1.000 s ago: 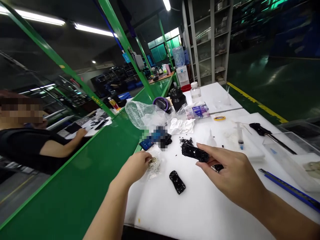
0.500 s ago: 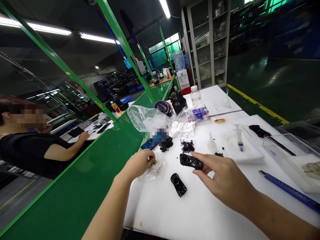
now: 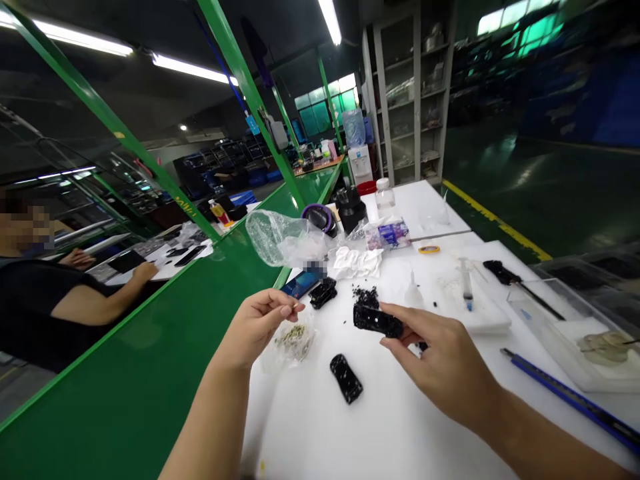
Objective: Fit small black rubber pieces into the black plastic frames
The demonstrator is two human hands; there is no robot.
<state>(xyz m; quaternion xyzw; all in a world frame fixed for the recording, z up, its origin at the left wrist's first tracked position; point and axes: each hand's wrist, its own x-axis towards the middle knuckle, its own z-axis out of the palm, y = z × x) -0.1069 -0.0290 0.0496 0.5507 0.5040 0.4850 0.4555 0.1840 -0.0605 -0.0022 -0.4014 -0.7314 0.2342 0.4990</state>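
Observation:
Between the thumb and fingers of my right hand (image 3: 434, 345) is a black car-shaped plastic part (image 3: 376, 321), raised above the white worktop. My left hand (image 3: 260, 325) is closed in a pinch; a tiny pale piece seems to show at the fingertips, too small to name. Just below it lies a clear plastic bag (image 3: 295, 341) of small yellowish bits. A second black car-shaped part (image 3: 346, 379) rests on the worktop, nearer to me. Behind the held part is a pile of tiny black pieces (image 3: 366, 295), and more black parts (image 3: 323, 293) are stacked beside a phone (image 3: 302, 283).
A blue utility knife (image 3: 570, 393) and a clear tray (image 3: 560, 333) lie at the right. Further back are a syringe (image 3: 466, 287), a dropper bottle (image 3: 413, 291), crumpled tissue (image 3: 357, 263) and a black bottle (image 3: 351, 211). Beyond the green partition (image 3: 150, 360) sits another person (image 3: 40, 313).
My left hand has risen out of the bag of small bits, fingers pinched. My right hand still holds the car-shaped part, now turned slightly. The view has shifted a little.

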